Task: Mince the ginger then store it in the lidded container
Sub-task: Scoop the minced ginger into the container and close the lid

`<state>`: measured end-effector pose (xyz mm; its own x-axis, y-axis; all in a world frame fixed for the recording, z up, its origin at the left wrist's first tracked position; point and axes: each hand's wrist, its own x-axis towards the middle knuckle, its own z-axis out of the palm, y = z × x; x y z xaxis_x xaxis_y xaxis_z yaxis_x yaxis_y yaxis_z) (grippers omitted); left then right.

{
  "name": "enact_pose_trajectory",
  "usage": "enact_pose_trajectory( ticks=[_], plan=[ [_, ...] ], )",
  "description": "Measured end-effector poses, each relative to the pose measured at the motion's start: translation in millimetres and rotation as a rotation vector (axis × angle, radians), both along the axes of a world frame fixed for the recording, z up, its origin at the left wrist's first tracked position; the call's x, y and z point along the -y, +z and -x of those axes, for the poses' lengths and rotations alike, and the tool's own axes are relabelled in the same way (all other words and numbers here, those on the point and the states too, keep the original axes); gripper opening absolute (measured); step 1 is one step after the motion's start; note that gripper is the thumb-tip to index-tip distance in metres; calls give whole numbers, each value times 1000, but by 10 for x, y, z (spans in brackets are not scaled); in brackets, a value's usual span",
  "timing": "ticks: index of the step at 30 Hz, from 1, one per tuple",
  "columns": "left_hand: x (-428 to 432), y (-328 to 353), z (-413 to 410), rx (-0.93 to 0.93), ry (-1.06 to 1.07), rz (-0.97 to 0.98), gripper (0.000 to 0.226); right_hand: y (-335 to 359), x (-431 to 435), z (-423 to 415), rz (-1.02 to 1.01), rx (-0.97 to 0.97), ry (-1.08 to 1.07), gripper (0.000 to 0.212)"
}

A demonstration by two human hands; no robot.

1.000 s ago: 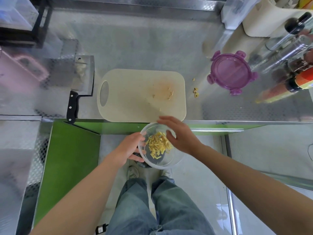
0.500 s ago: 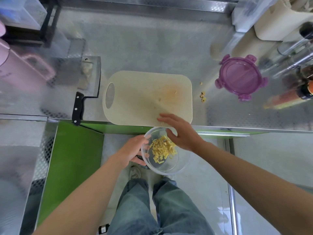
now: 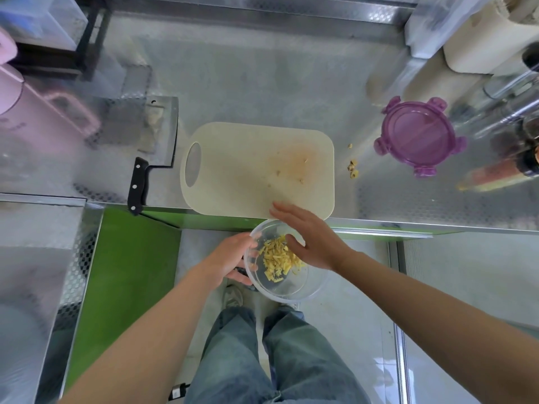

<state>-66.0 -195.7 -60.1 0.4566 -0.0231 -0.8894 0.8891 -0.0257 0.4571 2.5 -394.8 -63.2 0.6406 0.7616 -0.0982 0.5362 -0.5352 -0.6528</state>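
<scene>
My left hand grips the left rim of a clear round container, held just below the counter's front edge. Minced yellow ginger lies inside it. My right hand stretches flat over the container's far rim, fingers straight, reaching onto the near edge of the beige cutting board. A few ginger crumbs stay on the board. The purple lid lies flat on the counter to the right. A cleaver with a black handle rests left of the board.
Ginger scraps lie on the steel counter between board and lid. Bottles and a cream holder crowd the right back corner. A pink jug stands at far left. My legs and shoes are below.
The right hand has slid slightly off the board toward the container. The container stays in my left hand. The view has shifted a little.
</scene>
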Motion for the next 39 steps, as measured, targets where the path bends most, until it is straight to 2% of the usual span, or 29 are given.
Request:
enact_pose_trajectory(
  ticks=[2, 4, 6, 8, 10, 14, 16, 19, 24, 27, 30, 33, 35, 39],
  plan=[
    [-12, 7, 5, -3, 4, 3, 27, 54, -11, 30, -26, 5, 44, 42],
    [-26, 0, 9, -11, 17, 12, 28, 57, -8, -10, -70, 9, -3, 41],
    [-26, 9, 0, -18, 19, 8, 28, -38, -20, -157, -23, 30, -161, 49],
    [-21, 23, -5, -26, 26, 3, 28, -128, -32, -272, 117, 61, -243, 61],
    [-17, 37, -9, -29, 30, 3, 28, -158, -21, -225, 168, 75, -163, 64],
    [-18, 45, -6, -19, 14, 4, 28, -80, 91, 86, 14, 57, 182, 47],
    [-24, 44, -7, -11, 6, -1, 28, -83, 93, 87, -21, 75, 182, 45],
    [-31, 45, -8, -9, 3, -3, 28, -87, 13, -45, -13, 90, 20, 49],
    [-31, 56, 5, 0, 2, -8, 28, 21, -74, 26, -46, 63, 149, 38],
    [-23, 65, 18, 3, 4, -10, 28, 19, -92, 48, -33, 42, 65, 41],
    [-15, 78, 42, 5, 13, -17, 29, 54, -64, 112, -22, -9, 52, 31],
    [-6, 90, 91, 4, 32, -22, 31, 95, 36, 132, -61, -59, -145, 26],
    [10, 110, 132, 14, 34, -18, 31, 89, 129, 113, -43, -56, -235, 24],
    [137, 148, 219, 96, -12, -69, 26, 128, 280, 112, -29, -15, -276, 20]
  ],
)
